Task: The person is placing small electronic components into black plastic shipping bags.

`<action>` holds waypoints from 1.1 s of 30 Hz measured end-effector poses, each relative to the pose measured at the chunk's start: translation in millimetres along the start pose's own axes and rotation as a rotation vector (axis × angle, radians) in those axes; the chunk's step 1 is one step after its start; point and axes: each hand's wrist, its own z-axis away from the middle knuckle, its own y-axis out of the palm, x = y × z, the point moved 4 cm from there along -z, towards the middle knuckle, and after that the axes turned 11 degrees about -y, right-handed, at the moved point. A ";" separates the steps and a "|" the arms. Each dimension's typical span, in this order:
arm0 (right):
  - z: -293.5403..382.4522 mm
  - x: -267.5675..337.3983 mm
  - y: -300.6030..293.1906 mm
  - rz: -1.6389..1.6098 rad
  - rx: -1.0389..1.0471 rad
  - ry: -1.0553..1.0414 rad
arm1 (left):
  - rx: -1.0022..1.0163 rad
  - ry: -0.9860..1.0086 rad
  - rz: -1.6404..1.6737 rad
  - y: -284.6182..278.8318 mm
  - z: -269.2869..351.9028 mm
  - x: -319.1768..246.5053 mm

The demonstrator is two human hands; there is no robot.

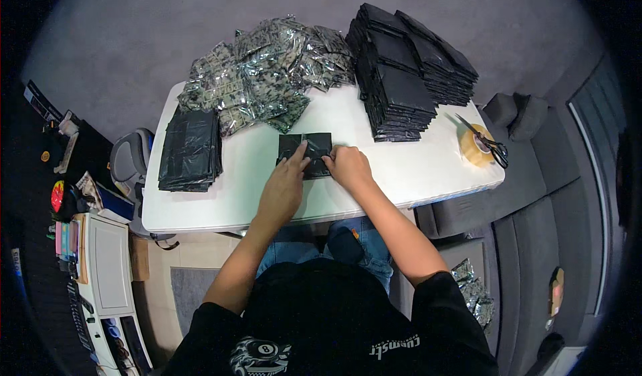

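Observation:
A small folded black plastic packet (316, 150) lies flat on the white table (241, 175) in front of me. My left hand (288, 180) rests on its left part with fingers spread. My right hand (349, 165) is at its right edge, thumb and curled fingers on the plastic; whether they pinch it cannot be told. To the left is a pile of flat black plastic bags (189, 148). Behind the packet lies a heap of camouflage-patterned items in clear plastic (266, 75). Tall stacks of folded black packets (396, 80) stand at the back right.
A roll of clear tape (474, 148) lies near the table's right end, with black-handled scissors (489, 143) across it. A grey sofa (516, 185) stands to the right, a grey chair (129, 160) and a white cabinet (108, 260) to the left.

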 end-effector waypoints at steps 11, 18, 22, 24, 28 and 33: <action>3.1 -11.8 -18.9 -0.119 -0.213 -0.152 | 0.217 -0.017 -0.075 2.6 -2.5 15.9; 45.1 62.1 -8.5 -0.057 -0.105 -0.472 | 0.264 -0.074 -0.019 -0.8 -7.1 18.1; 49.4 66.6 2.5 0.114 0.024 -0.399 | 0.229 -0.069 0.102 -6.5 -10.7 27.4; 49.8 67.6 1.9 0.140 0.064 -0.363 | 0.245 -0.081 0.193 -9.3 -12.8 31.0; 51.9 68.7 5.3 0.181 0.083 -0.364 | 0.061 -0.123 0.327 -31.2 -20.4 47.5; 53.3 65.4 10.0 0.233 0.085 -0.389 | 0.182 -0.499 1.034 -32.3 -27.8 34.9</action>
